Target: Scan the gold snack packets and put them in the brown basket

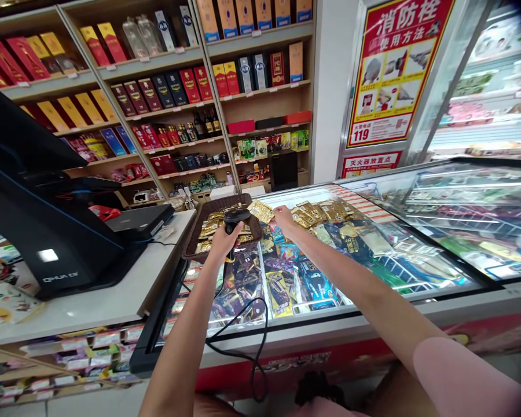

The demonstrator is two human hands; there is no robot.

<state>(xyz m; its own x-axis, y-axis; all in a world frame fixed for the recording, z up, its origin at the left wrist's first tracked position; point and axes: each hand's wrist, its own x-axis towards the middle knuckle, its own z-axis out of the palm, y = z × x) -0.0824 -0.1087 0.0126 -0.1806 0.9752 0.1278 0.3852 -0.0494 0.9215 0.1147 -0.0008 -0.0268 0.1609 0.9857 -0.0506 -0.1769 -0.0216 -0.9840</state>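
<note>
My left hand (pixel 223 240) is wrapped round the handle of a black barcode scanner (pixel 237 216), held over the right side of a brown woven basket (pixel 191 234). Gold packets (pixel 208 227) fill the basket. Just right of it, my right hand (pixel 283 216) pinches the edge of a gold packet (pixel 261 211), which lies close to the scanner's head. More gold packets (pixel 330 209) are spread on the glass top of the freezer, to the right of my right hand. A black cable (pixel 260 341) loops down from the scanner over the freezer's front edge.
A chest freezer (pixel 330 324) with a glass top spans the front, colourful packages inside. To the left, a counter (pixel 165 263) carries a black checkout terminal (pixel 69 231). Shelves of boxed goods (pixel 173 92) stand behind. A red and yellow poster (pixel 395 75) hangs on the wall.
</note>
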